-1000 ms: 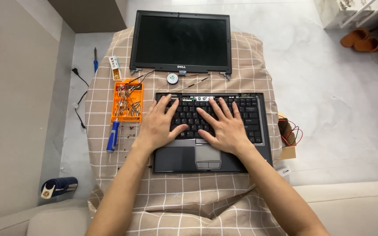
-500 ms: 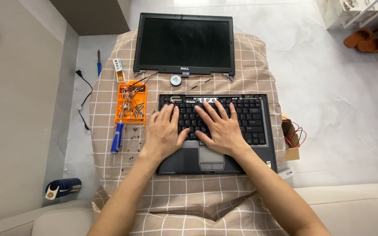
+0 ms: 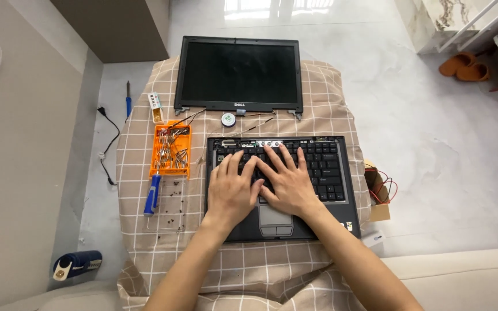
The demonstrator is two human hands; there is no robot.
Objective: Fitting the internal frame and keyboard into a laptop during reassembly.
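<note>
— What sits nearest on the tabletop?

— Its near edge carries only the checked cloth that covers it; both forearms cross it. Just beyond lies the laptop base, toward the right side, its touchpad on the near part.

— And the hands?

— Both lie flat on the keyboard, fingers spread, gripping nothing. The left hand covers the left keys; the right hand lies just beside it at the middle, and the two touch or slightly overlap at the thumbs.

— What is left of the base?

— A blue-handled screwdriver lies on a clear lid dotted with small screws, near the left edge. Beyond them is an orange bit case, open.

— Farther back?

— A small round white thing lies between the base and the detached screen panel, which lies at the far edge, with thin wires trailing from its hinges. A small white box lies near the far left corner.
</note>
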